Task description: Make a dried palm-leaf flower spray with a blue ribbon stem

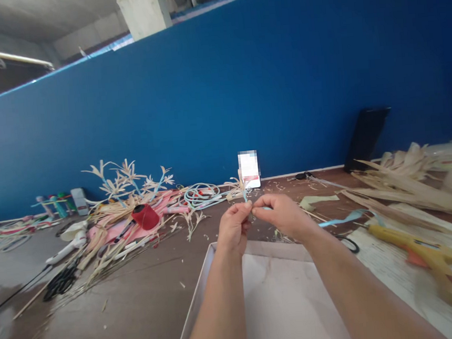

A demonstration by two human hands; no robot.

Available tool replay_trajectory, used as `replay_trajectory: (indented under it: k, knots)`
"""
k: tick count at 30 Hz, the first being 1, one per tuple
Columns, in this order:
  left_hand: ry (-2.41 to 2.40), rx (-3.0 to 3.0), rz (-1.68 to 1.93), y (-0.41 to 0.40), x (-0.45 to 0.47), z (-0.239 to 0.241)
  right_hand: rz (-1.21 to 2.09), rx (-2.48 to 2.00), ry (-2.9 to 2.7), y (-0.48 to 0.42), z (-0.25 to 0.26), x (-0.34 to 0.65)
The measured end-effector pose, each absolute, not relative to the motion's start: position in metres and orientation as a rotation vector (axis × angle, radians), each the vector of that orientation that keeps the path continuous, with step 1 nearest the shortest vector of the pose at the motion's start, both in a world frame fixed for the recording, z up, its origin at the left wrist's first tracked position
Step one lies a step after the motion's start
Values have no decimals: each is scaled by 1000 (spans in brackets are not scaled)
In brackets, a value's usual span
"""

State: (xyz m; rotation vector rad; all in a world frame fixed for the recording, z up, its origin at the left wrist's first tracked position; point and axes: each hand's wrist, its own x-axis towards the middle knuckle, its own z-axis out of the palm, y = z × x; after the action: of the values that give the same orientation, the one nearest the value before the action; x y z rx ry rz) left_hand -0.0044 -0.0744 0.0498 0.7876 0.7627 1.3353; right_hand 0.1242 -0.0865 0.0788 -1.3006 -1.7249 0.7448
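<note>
My left hand (234, 226) is closed on the thin stem of a husk flower (237, 187), whose pale, narrow petals spread above the fingers. Light blue wrapping shows on the stem just over the thumb. Right beside it, my right hand (280, 213) is pinched shut, fingertips meeting those of the left at the stem. A bit of light blue strip shows in the right fingers. Past the right forearm a light blue strip (347, 217) lies across the table; whether it joins the piece in the fingers is hidden. Below both forearms sits a shallow white box (288, 296).
Several finished husk flowers (117, 188) stand left, near a red thread spool (146, 216), black scissors (63, 278) and a white corded tool (68, 246). Rightward lie a yellow glue gun (419, 250) and dried husks (409, 182). A lit phone (248, 166) leans against the blue partition (220, 101).
</note>
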Motion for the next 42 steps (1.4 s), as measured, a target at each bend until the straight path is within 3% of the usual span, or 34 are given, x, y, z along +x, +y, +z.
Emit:
replay_trajectory:
  k: [9, 21, 34, 42]
  knots:
    - [668, 847, 1311, -81, -7, 57, 843, -1200, -1679, -93, 86, 127]
    - [849, 750, 1353, -67, 4, 36, 539, -1433, -1746, -80, 69, 123]
    - [454, 863, 1406, -76, -22, 50, 455, -1027, -1634, -105, 76, 91]
    - [585, 827, 1346, -66, -17, 40, 684, -1161, -1600, -88, 64, 101]
